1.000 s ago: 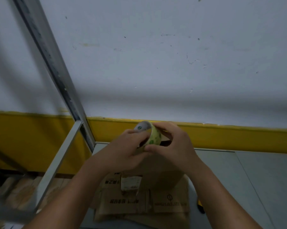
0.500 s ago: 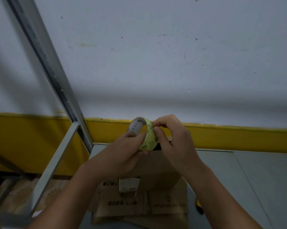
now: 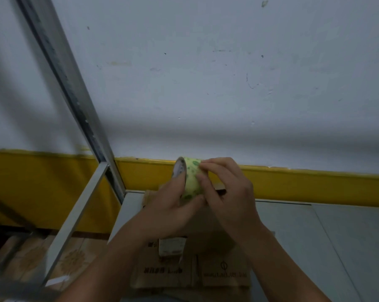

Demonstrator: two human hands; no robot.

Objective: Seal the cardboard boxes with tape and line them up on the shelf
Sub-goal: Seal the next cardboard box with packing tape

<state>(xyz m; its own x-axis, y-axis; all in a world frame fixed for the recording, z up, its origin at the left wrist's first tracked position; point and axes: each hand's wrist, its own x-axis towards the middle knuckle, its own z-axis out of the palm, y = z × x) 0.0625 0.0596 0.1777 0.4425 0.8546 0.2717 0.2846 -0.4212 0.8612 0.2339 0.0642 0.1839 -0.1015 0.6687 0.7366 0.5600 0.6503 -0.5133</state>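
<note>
Since half a second ago the tape roll (image 3: pixel 190 173) has turned a bit, so more of its broad outer band faces the camera and less of the hole shows. The right hand (image 3: pixel 227 192) has also slid further over the top of it.

Now for the roll itself: it's pale yellow-green with darker green spots on the band, and a whitish inner core peeks out on its left side. It stands on edge, up in the air between the 2 hands, above the far end of the cardboard boxes (image 3: pixel 223 271) and in front of the wall's yellow band (image 3: pixel 304 184).

The left hand (image 3: pixel 171 211) grips the roll from the left and near side, thumb running up across the core opening. The right hand clamps it from the right, its fingertips (image 3: pixel 208 167) curled onto the top of the band and its thumb pressed on the spotted face.

The boxes lie flat in a stack on the grey shelf (image 3: pixel 315 236), brown with dark print I can't read, plus 1 white label (image 3: pixel 172 247) near the left wrist. A metal upright (image 3: pixel 75 94) leans across the left side.
</note>
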